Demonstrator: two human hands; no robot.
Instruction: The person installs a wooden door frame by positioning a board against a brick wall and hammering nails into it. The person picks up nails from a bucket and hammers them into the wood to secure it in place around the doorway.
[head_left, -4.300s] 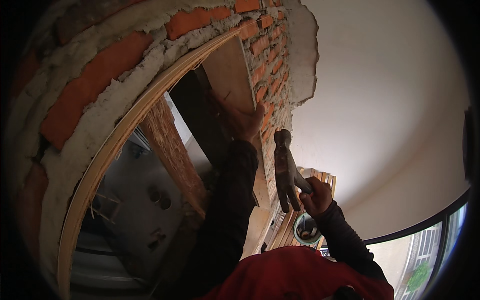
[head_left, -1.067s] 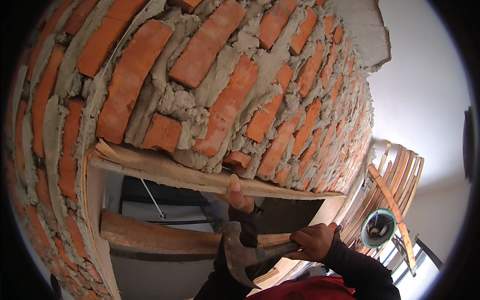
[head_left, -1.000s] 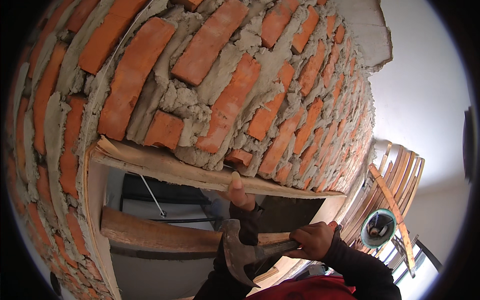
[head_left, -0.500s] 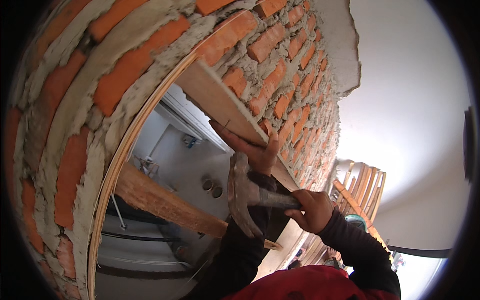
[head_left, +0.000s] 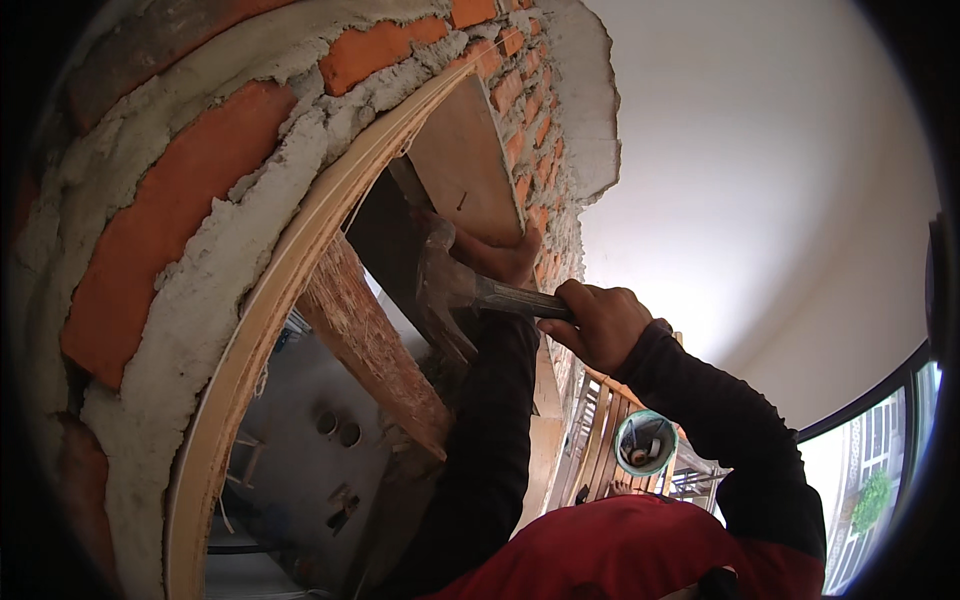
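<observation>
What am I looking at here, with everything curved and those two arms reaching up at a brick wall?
The picture comes from a wide fisheye camera worn on a person's head, so straight edges bend toward the rim. There is no machine: the two dark-sleeved arms belong to the wearer. The right hand grips the handle of a hammer, whose metal head sits up against the opening. The left hand presses on a flat wooden board set under the brick wall, where orange bricks sit in rough grey mortar. A thin curved wooden strip lines the arch, and a rough timber prop crosses the opening. Lower right stands a small teal bucket.
</observation>
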